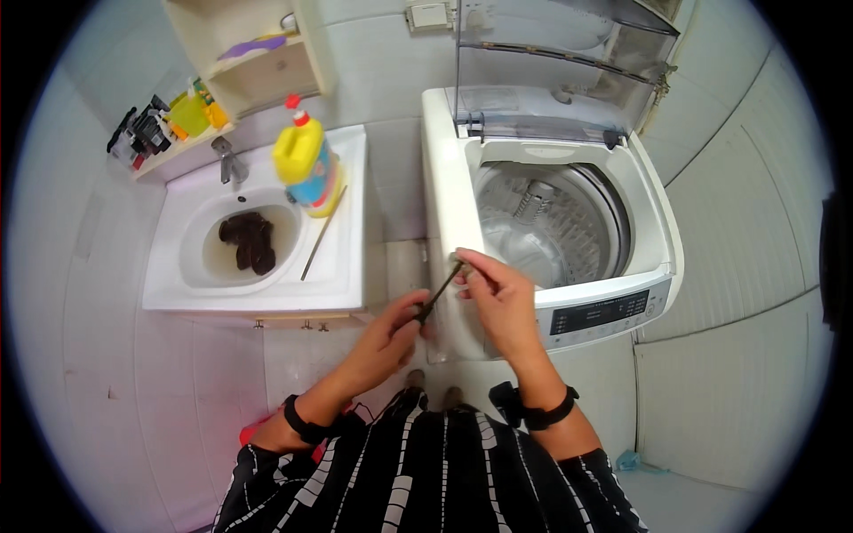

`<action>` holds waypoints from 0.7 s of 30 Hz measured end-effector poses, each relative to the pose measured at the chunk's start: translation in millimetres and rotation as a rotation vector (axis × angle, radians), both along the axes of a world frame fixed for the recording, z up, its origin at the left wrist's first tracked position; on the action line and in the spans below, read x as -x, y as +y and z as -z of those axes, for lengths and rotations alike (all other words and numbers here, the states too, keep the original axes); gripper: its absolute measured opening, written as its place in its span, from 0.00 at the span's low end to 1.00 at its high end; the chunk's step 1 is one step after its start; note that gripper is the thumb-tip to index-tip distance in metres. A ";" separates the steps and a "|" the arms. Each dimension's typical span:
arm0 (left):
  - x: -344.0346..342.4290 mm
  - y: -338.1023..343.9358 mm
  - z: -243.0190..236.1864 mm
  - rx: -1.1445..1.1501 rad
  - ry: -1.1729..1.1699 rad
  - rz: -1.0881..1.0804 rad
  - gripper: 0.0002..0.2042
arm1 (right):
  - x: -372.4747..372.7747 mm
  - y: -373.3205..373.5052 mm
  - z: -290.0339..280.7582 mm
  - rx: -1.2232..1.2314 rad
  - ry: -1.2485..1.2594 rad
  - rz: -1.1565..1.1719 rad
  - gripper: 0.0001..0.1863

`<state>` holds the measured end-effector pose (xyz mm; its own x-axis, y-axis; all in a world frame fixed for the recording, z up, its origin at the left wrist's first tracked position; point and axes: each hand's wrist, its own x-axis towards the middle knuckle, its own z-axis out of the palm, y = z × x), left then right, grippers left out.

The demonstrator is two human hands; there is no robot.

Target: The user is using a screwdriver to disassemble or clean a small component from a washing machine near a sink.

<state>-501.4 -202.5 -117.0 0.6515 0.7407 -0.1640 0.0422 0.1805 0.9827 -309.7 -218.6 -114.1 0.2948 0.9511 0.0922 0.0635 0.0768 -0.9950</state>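
Observation:
In front of my body, my left hand [387,343] and my right hand [500,300] are both closed on a thin, dark, stick-like thing [442,291]. It slants up from my left fingers to my right fingertips, and its exact kind is too small to make out. My right hand is close by the front left corner of a white top-loading washing machine [440,173]. The machine's lid [542,84] stands raised, and its metal drum [569,218] shows inside. My left hand is between the machine and the sink counter.
At left, a white sink [169,289] holds cloudy water and dark brown cloth [251,240] below a tap [228,162]. A yellow bottle [302,155] and a thin stick [323,233] are on its right rim. Shelves [267,75] with small bottles hang above. Something red [256,430] is by my left forearm.

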 end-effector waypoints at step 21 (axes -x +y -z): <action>9.1 28.9 18.0 -0.023 -0.185 0.047 0.21 | 11.2 21.5 -16.4 -0.076 0.127 -0.108 0.15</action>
